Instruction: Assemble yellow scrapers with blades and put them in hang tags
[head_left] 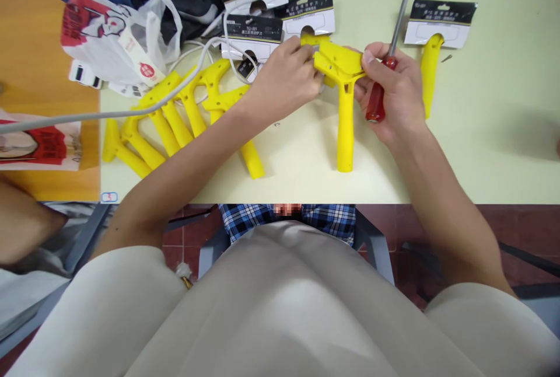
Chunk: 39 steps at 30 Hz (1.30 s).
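A yellow scraper (345, 126) hangs head up, handle down, between my hands. My right hand (396, 85) is closed round a screwdriver (377, 97) with a red handle, its shaft pointing up and away. The same hand's thumb pinches the right end of the scraper head. At the head's left end, my left hand (286, 76) has its fingers curled in; what they grip is hidden. Behind them, more yellow plastic shows below a black and white card (308, 12). Right of my right hand lies another yellow scraper (431, 73) under a header card (441, 22).
Several yellow scrapers (192, 108) lie in a row by my left forearm. A white cable (161, 105) runs across them. A plastic bag (151, 32) and dark bags stand at the back left. Small screws (277, 125) lie on the pale table (297, 184).
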### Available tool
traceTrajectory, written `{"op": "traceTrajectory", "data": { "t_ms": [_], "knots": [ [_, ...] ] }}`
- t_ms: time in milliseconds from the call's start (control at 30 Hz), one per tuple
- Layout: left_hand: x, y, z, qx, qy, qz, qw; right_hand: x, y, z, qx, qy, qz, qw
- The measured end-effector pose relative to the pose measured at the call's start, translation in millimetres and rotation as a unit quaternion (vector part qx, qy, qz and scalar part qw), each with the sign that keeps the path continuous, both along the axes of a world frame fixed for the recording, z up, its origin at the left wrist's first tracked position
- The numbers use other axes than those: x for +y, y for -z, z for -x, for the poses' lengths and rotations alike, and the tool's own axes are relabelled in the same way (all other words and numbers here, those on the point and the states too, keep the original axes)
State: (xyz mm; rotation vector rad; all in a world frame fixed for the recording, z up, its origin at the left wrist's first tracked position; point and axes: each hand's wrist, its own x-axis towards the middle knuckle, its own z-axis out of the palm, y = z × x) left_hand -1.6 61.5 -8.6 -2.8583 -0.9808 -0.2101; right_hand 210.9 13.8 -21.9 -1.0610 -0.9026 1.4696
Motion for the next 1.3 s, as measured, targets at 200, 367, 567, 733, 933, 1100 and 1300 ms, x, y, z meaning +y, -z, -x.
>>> {"op": "traceTrajectory", "data": {
  "t_ms": [200,367,567,733,933,1100,1300],
  "knots": [
    [5,-14.3,4,-0.108,-0.123,0.084,0.983,-1,-3,3,0.026,0.048,-0.009,0.998],
    [13,-17.9,16,-0.350,-0.125,0.103,0.923,-1,-3,1,0.019,0.032,-0.006,0.999],
    [26,2.3,15,-0.661,-0.001,0.038,0.749,0,4,-1,-0.034,0.006,0.013,0.999],
    [-3,-3.3,19,-0.625,-0.076,0.227,0.743,-7,4,5,-0.056,-0.022,0.022,0.998],
    [-20,-13.6,27,-0.479,-0.156,0.347,0.791,-11,4,12,-0.038,-0.041,0.024,0.998],
    [-23,-12.5,30,-0.443,-0.125,0.408,0.788,-14,1,13,-0.036,-0.062,0.012,0.997],
    [-32,-3.9,26,-0.557,-0.160,0.386,0.718,-16,3,16,-0.060,-0.038,0.005,0.997]
  ]
}}
